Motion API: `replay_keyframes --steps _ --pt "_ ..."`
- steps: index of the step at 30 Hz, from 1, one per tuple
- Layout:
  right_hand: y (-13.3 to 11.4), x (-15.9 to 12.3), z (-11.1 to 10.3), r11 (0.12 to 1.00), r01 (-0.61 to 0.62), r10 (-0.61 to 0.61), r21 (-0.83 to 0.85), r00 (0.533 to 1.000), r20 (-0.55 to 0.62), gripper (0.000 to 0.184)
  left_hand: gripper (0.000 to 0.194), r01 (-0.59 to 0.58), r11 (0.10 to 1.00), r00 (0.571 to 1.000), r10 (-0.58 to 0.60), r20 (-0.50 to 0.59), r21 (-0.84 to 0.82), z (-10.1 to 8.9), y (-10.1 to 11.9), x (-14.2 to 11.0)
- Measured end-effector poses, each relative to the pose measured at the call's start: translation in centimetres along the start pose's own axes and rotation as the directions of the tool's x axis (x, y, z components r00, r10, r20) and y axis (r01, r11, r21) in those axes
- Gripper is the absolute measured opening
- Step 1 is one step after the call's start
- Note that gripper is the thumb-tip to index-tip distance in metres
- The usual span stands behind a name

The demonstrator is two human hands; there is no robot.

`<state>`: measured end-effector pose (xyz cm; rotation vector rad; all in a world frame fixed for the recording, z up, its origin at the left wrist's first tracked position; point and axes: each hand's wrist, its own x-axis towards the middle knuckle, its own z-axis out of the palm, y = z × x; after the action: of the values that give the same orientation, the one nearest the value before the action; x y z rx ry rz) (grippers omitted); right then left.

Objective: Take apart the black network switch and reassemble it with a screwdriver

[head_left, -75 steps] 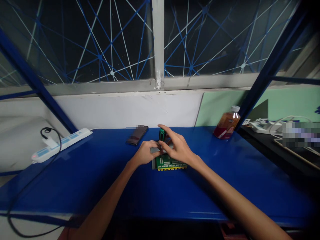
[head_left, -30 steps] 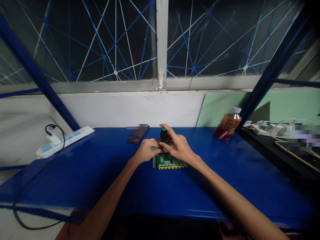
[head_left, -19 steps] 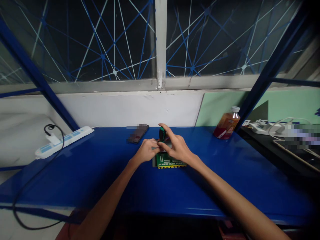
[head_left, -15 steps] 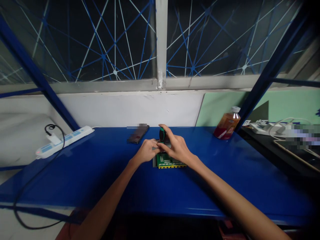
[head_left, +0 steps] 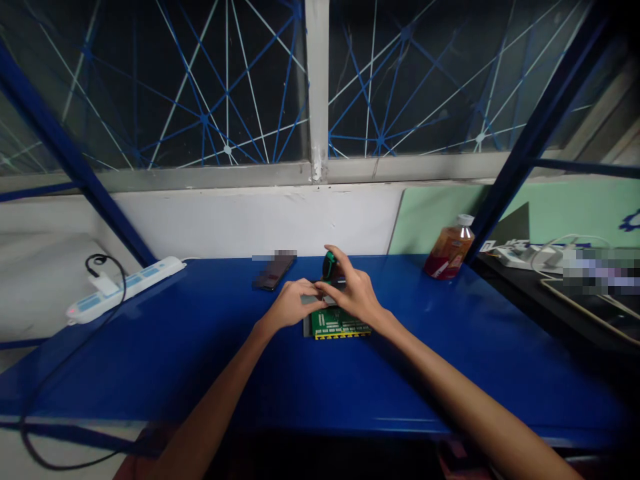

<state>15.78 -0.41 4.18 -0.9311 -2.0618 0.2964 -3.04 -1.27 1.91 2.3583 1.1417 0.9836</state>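
A green circuit board (head_left: 330,321) with a row of yellow terminals along its near edge lies on the blue table. Over its far part, my right hand (head_left: 356,292) grips a screwdriver (head_left: 329,265) by its black and green handle, which points upward. The screwdriver's lower end is hidden behind my fingers. My left hand (head_left: 293,303) is at the board's left side, thumb and fingers brought together close to my right fingertips. What sits in that pinch is too small to make out.
A dark phone (head_left: 276,271) lies behind my left hand. A bottle of orange drink (head_left: 450,248) stands at the back right. On the left a white power strip (head_left: 127,288) has a black cable (head_left: 47,383) hanging past the table edge. Blue frame posts rise on both sides.
The screwdriver's handle has shifted slightly right and now leans a little. My fingertips have moved a little over the board, and the view has shifted slightly.
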Motion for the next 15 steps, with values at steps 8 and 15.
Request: replay_keyframes --steps 8,15 --pt "4.5 0.3 -5.1 0.978 -0.205 0.21 0.048 0.957 -0.202 0.067 0.015 0.026 0.999 0.999 -0.028 0.04 0.038 -0.8 -0.1 -0.1" --pt "11.9 -2.8 -8.1 0.761 -0.468 0.482 -0.449 0.871 -0.092 0.053 0.015 0.02 0.992 0.991 -0.036 0.13 0.128 -0.3 -1.0 -0.2"
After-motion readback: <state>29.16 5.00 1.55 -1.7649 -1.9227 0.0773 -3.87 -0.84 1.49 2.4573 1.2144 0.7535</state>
